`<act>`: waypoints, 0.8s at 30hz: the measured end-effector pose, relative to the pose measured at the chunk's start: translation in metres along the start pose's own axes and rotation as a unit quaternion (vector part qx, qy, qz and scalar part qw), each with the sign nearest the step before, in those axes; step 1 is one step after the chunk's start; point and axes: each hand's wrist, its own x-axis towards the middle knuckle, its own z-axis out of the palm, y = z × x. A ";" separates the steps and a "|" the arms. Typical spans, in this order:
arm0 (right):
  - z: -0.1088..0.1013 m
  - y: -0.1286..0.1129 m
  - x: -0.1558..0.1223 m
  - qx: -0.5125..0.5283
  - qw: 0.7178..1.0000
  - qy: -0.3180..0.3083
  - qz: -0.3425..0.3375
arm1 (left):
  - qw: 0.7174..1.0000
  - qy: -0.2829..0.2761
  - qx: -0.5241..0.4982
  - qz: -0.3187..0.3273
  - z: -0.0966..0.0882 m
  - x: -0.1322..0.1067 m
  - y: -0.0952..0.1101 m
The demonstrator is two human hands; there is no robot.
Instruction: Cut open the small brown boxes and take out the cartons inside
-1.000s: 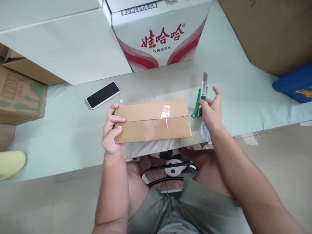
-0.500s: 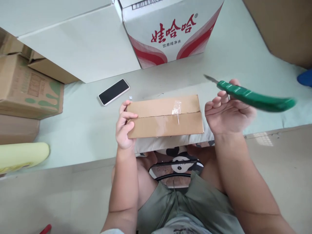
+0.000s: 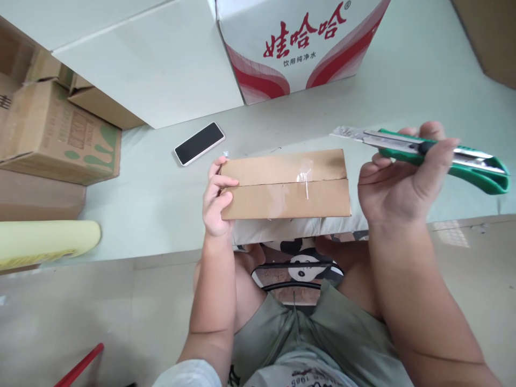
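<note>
My left hand (image 3: 217,199) grips the left end of a small brown cardboard box (image 3: 262,199), thumb and fingers on its near face. That face shows a lengthwise seam between two flaps, with a strip of clear tape (image 3: 305,174) across it toward the right. Right of the box, my right hand (image 3: 403,177) is raised and closed round a green utility knife (image 3: 443,153). Its blade points left with the metal channel and black slider turned up, the thumb near the slider. Blade and box are apart.
On the pale green tablecloth (image 3: 161,215) a phone (image 3: 199,143) lies left of the box. Behind stand a white carton (image 3: 161,64) and a red-and-white water carton (image 3: 298,59). Brown cartons (image 3: 72,134) and a yellow rounded object (image 3: 52,242) are at the left.
The knife has turned over in my right hand, so its metal channel and slider now show and the thumb lies on it. The view has shifted; my left hand keeps its hold on the box.
</note>
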 end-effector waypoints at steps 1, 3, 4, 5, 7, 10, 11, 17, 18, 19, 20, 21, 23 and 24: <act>0.001 -0.006 -0.002 -0.002 1.000 -0.009 0.004 | 1.000 0.000 -0.005 0.000 0.000 0.000 0.000; 0.003 -0.020 -0.006 -0.001 0.999 -0.047 0.018 | 1.000 0.001 -0.017 0.000 0.001 0.000 0.000; 0.005 -0.027 -0.008 0.001 0.997 -0.074 0.024 | 1.000 0.001 -0.019 -0.001 0.001 0.000 0.001; 0.007 -0.033 -0.011 0.002 0.994 -0.103 0.027 | 1.000 0.002 -0.015 -0.002 0.001 0.000 0.001; 0.011 -0.042 -0.016 0.008 0.988 -0.154 0.014 | 1.000 0.004 0.005 -0.004 0.001 0.000 0.001; 0.012 -0.047 -0.021 0.024 0.974 -0.218 -0.049 | 1.000 0.005 0.020 -0.003 0.002 -0.001 0.002; 0.012 -0.048 -0.023 0.026 0.968 -0.243 -0.065 | 1.000 0.007 0.019 0.000 0.003 -0.001 0.002; 0.015 -0.043 -0.034 -0.082 0.944 -0.306 -0.095 | 0.999 0.022 0.025 0.002 0.007 -0.001 0.004; 0.017 -0.040 -0.037 -0.087 0.946 -0.286 -0.124 | 0.999 0.024 0.028 -0.001 0.008 -0.001 0.005; 0.020 -0.038 -0.039 -0.094 0.946 -0.273 -0.148 | 0.999 0.024 0.030 -0.004 0.008 -0.001 0.006; 0.022 -0.035 -0.041 -0.102 0.944 -0.266 -0.165 | 0.999 0.024 0.028 -0.005 0.008 -0.001 0.006; 0.023 -0.034 -0.043 -0.107 0.942 -0.265 -0.178 | 0.999 0.022 0.023 -0.005 0.008 -0.001 0.006; 0.025 -0.033 -0.045 -0.107 0.937 -0.273 -0.190 | 1.000 0.015 0.009 -0.004 0.007 -0.001 0.005; 0.026 -0.034 -0.046 -0.103 0.937 -0.277 -0.187 | 1.000 0.012 0.008 -0.003 0.007 -0.001 0.004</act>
